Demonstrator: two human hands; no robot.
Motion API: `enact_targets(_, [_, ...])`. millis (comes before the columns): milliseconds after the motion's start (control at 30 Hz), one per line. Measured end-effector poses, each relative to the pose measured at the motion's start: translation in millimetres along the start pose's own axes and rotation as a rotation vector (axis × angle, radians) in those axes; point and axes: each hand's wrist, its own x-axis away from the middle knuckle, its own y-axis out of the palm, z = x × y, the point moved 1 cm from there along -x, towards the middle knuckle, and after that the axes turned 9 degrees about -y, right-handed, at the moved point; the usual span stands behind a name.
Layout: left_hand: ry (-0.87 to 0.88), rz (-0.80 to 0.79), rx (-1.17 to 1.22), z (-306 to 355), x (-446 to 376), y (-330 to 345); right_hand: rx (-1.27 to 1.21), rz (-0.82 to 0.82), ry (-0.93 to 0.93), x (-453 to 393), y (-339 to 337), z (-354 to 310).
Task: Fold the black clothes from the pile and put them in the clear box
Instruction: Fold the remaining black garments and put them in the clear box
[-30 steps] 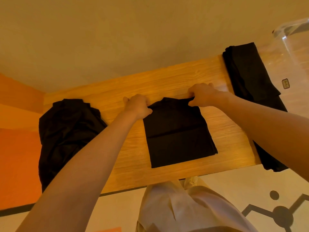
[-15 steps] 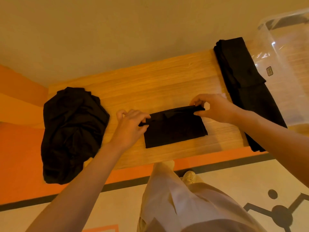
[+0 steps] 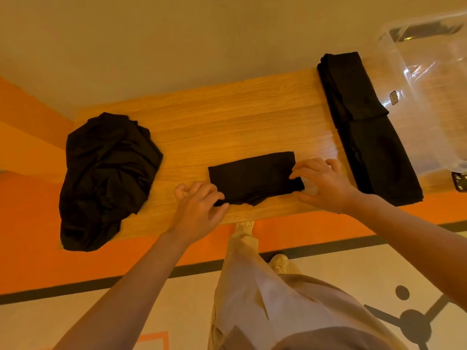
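Note:
A small folded black garment (image 3: 255,176) lies near the front edge of the wooden table (image 3: 227,117). My left hand (image 3: 199,210) pinches its near left corner. My right hand (image 3: 321,183) holds its right edge, fingers over the cloth. A crumpled pile of black clothes (image 3: 106,173) sits at the table's left end and hangs over the front edge. A long folded black garment (image 3: 364,125) lies along the right end. Beside it stands the clear box (image 3: 429,92), partly out of frame.
The table's front edge runs just below my hands, with an orange floor strip under it. My light trousers (image 3: 255,294) and shoe (image 3: 279,263) are below the table. The table's bare wood stretches behind the folded garment.
The garment was folded in half toward me, from a tall rectangle to a short wide one. Both hands came from its far edge to its near corners.

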Motion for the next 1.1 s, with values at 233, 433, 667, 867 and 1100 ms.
enact_targets(233, [-0.141,-0.08,0.022,41.7,-48.8,24.6,0.105,0.025,-0.025,-52.6,30.2,-34.1])
enact_targets(433, [-0.135,-0.268,-0.101,22.5,-39.9,60.5,0.221,-0.165,0.031,-47.9,60.1,-6.5])
enact_targets(667, [-0.05,-0.346,-0.115,8.3,-49.3,55.4,0.212,-0.141,0.101,-26.1,50.4,7.0])
enact_targets(867, [-0.106,-0.352,-0.051,-9.3,-84.7,35.0,0.164,-0.055,0.23,-45.6,28.4,10.6])
enact_targets(1100, [-0.157,-0.577,-0.166,-9.7,-135.5,7.3,0.01,-0.198,0.391,-75.1,-10.5,19.9])
